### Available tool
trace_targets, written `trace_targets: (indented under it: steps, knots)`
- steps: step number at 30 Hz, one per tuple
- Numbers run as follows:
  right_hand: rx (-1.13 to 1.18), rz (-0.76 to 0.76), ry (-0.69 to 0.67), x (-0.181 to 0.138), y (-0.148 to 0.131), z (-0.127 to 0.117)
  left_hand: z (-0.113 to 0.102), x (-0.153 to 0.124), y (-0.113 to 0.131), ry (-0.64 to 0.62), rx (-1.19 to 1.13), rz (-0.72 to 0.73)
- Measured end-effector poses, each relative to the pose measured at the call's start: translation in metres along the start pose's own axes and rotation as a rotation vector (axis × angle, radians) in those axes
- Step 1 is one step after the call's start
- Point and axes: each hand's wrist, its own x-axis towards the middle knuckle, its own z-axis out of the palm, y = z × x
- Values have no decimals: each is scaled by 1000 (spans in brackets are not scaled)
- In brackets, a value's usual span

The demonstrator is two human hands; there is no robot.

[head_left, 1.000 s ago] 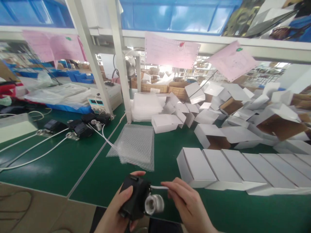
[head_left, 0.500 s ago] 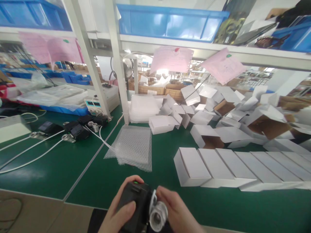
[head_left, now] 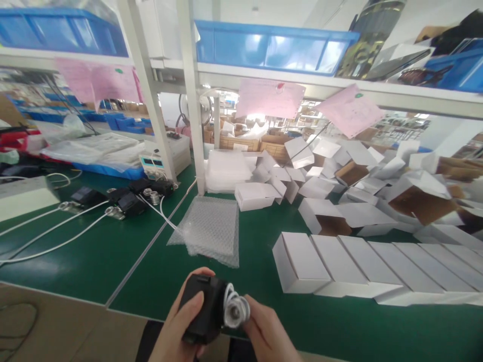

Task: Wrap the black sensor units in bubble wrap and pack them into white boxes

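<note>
Low at the bench's front edge, my left hand (head_left: 184, 317) is wrapped round a black box-shaped device (head_left: 206, 309), thumb on its top face. A silvery threaded pipe fitting (head_left: 237, 311) sticks out of the device's right side. White cable (head_left: 228, 295) lies in loops around the base of that fitting. My right hand (head_left: 264, 324) is closed beside the fitting, its fingertips pinched at the cable; the part of the cable in the fingers is hidden. Just beyond the hands lies bubble wrap (head_left: 211, 226) on the green bench (head_left: 256, 251).
A row of closed white boxes (head_left: 302, 261) stands to the right, with a heap of open white boxes (head_left: 354, 186) behind. More black devices (head_left: 130, 201) with white cables lie at the left. A shelf post (head_left: 194, 100) rises from the bench; blue bins (head_left: 271, 48) sit above.
The device has tilted and moved slightly left and up in my left hand. My right hand has shifted down alongside the fitting, and more cable loops show around its base.
</note>
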Motion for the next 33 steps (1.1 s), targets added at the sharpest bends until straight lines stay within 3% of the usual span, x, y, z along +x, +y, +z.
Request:
trace_targets:
  steps: [3, 5, 10, 12, 16, 19, 22, 25, 29, 30, 33]
  knots:
    - [-297, -109, 54, -19, 19, 24, 4, 6, -2, 95, -80, 60]
    - [-380, -157, 69, -24, 20, 25, 2, 12, -7, 126, -26, 96]
    - [-563, -472, 215, -10, -6, -2, -10, 22, -20, 83, 295, 148]
    - [-605, -531, 276, -4, -15, -12, -10, 23, -20, 66, 362, 180]
    - [-483, -421, 262, -3, -17, -21, -6, 23, -17, 21, 383, 192]
    - [-349, -385, 135, -8, -4, -22, -7, 25, -19, -32, 446, 124]
    - [-157, -289, 122, -16, 14, -22, -15, 34, -15, -142, 567, 114]
    - [50, -153, 182, -23, 28, -22, -30, 56, 8, -252, 811, 354]
    - [450, 88, 409, -31, 27, -15, -55, 103, 61, -5, 1302, 985]
    - [568, 149, 477, -32, 25, -13, -61, 115, 73, -34, 1435, 1007]
    - [781, 230, 632, -32, 23, -6, -73, 146, 94, -195, 1632, 882]
